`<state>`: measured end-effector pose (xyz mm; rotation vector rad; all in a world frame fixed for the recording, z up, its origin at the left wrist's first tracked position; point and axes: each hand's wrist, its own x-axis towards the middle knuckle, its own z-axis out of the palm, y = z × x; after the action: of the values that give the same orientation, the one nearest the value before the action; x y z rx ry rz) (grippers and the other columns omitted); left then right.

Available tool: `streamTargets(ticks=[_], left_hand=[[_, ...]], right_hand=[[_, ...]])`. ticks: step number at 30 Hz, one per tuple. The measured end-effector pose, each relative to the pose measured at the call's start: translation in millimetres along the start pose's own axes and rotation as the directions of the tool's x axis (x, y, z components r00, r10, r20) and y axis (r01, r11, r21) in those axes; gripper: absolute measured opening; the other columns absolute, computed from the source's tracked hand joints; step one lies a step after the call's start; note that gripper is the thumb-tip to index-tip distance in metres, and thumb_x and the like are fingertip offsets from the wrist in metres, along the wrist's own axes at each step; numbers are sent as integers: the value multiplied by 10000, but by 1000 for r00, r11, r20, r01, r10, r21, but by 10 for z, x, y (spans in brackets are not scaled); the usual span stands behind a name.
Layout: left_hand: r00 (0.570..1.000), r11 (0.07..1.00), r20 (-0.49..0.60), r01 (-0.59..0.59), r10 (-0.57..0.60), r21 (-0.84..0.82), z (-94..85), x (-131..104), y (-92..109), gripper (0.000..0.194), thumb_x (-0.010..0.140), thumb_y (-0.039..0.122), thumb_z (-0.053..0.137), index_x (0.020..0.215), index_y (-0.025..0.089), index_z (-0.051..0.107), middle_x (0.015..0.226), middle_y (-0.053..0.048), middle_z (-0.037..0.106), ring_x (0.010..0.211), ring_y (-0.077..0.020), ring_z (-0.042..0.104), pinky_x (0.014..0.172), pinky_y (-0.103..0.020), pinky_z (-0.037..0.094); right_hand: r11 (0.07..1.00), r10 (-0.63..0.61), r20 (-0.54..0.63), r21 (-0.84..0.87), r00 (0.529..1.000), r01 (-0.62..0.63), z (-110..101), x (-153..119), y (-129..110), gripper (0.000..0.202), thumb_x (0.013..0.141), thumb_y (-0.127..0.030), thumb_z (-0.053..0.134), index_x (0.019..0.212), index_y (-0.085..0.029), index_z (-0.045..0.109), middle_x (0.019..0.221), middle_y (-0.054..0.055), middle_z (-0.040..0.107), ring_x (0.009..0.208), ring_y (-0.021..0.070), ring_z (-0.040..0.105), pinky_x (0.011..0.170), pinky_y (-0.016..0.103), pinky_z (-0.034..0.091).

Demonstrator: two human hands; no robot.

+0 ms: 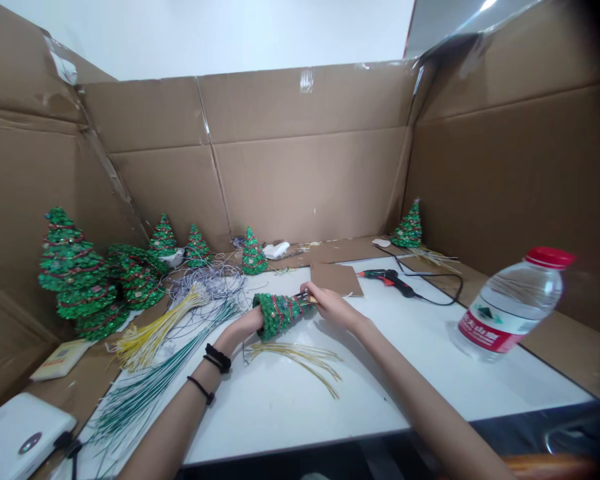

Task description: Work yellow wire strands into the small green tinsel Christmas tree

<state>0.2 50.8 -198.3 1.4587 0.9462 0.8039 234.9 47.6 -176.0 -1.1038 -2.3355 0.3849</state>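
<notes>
A small green tinsel Christmas tree (280, 315) with red garland lies on its side above the white board, its tip to the right. My left hand (254, 321) reaches into its hollow base and holds it from inside; the fingers are hidden. At the tip, my right hand (329, 307) is closed around a small hand tool (304, 295) with a dark metal end. Its exact kind is too small to tell. Just below the tree, a bundle of yellowish wire strips (300, 353) is spread on the board.
Several finished trees (77, 267) stand at the left and back, near tangled grey wire (210, 277), yellow strips (155, 327) and green strips (165, 373). A glue gun (390, 280) with its cord, a cardboard square (336, 279) and a water bottle (513, 307) are to the right. Cardboard walls (305, 160) surround the table.
</notes>
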Motion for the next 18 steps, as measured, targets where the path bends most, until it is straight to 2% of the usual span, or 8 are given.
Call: streamTargets(ticks=[4,10,14,18], left_hand=[[998,999,52,-37,37,2,-1,13,9,359,680,369,650,930,111,649,846,-83,684,852,-223,568,786,-381,466],[999,999,40,35,-37,39,19,17,-8,385,685,360,620,968,100,651,869,-99,681,826,-231,581,733,-385,479],[999,997,20,31,-33,67,19,2,17,378,690,317,603,999,105,647,902,-96,686,864,-240,578,761,-393,475],[998,977,57,27,-40,211,-45,-86,130,374,679,285,607,1019,134,649,931,-76,699,910,-247,572,817,-382,464]], right_hand=[[997,-65,-5,42,998,65,66,10,-32,378,763,-18,341,1068,-211,455,967,63,593,846,185,543,716,246,373],[995,-93,-8,26,996,93,143,20,-128,354,752,-11,365,1029,-196,483,903,63,580,807,178,525,703,236,367],[997,-51,5,-54,999,51,82,24,-51,371,755,-7,377,1050,-203,485,916,60,622,810,185,548,688,239,338],[988,12,-24,-153,1000,-15,-70,20,96,194,840,-86,393,865,-198,549,809,41,653,733,176,561,711,262,300]])
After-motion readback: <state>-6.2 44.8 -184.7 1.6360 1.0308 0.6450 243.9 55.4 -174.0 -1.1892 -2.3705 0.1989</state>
